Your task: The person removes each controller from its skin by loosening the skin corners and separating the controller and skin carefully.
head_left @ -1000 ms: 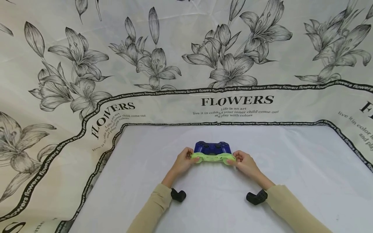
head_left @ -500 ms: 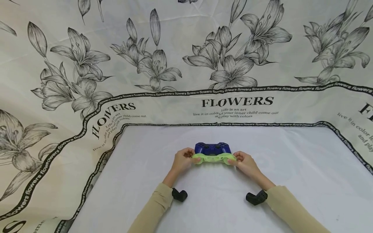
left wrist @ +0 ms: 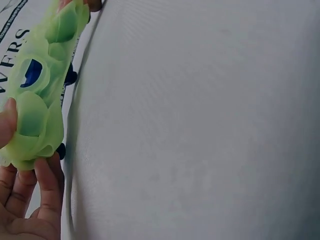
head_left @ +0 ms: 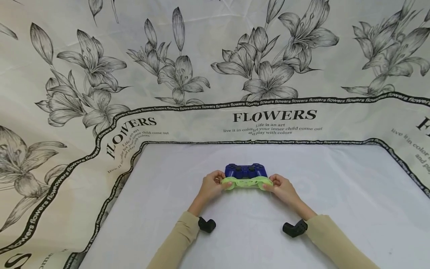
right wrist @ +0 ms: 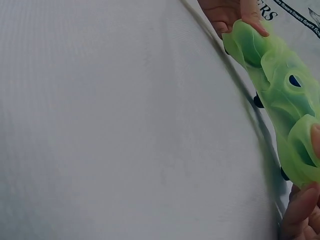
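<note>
A dark blue game controller (head_left: 246,170) lies on the white table sheet (head_left: 336,194). In front of it a translucent light-green silicone cover (head_left: 246,183) is stretched between both hands. My left hand (head_left: 211,185) pinches its left end, thumb on top and fingers (left wrist: 42,187) curled beneath. My right hand (head_left: 281,188) grips its right end the same way. In the left wrist view the green cover (left wrist: 37,95) fills the left edge, with blue showing through a hole. In the right wrist view the cover (right wrist: 280,95) runs along the right side, held at both ends.
A cream cloth printed with black lilies and the word FLOWERS (head_left: 273,116) drapes behind and around the white sheet. Black wrist camera mounts (head_left: 206,225) (head_left: 295,228) sit by the beige sleeves.
Both hands and the green cover have edged slightly away from me, toward the blue controller. The grip on the cover is the same.
</note>
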`<act>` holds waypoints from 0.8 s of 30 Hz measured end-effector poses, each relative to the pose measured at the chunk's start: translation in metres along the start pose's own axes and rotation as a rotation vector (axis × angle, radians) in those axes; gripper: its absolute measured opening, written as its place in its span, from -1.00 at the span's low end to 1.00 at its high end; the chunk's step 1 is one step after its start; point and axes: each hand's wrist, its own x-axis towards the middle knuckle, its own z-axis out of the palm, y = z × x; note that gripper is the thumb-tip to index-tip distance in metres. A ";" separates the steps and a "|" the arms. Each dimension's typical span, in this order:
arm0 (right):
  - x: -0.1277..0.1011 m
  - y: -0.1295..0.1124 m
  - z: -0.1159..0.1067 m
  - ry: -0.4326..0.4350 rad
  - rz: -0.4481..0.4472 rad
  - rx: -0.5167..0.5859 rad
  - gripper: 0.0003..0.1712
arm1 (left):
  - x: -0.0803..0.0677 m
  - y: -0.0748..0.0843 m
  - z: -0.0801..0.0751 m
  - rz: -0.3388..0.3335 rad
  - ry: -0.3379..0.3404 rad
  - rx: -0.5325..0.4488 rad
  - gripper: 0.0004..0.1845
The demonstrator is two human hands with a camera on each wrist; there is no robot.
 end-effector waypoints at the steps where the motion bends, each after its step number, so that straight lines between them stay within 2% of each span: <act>1: 0.000 0.000 0.001 0.004 -0.002 0.005 -0.65 | 0.000 0.000 0.000 0.002 0.004 0.012 -0.74; 7: 0.000 -0.003 0.004 -0.011 0.027 0.011 -0.62 | -0.002 0.002 -0.002 -0.021 0.037 0.057 -0.72; 13: -0.002 -0.005 0.006 -0.017 0.024 -0.008 -0.59 | -0.005 0.004 -0.001 -0.070 0.093 0.044 -0.70; 17: -0.003 -0.005 0.009 -0.029 0.017 -0.003 -0.59 | -0.005 0.003 -0.002 -0.077 0.107 0.034 -0.71; 24: 0.000 -0.005 0.010 -0.001 0.019 -0.078 -0.60 | -0.003 0.002 -0.003 -0.026 0.074 0.047 -0.72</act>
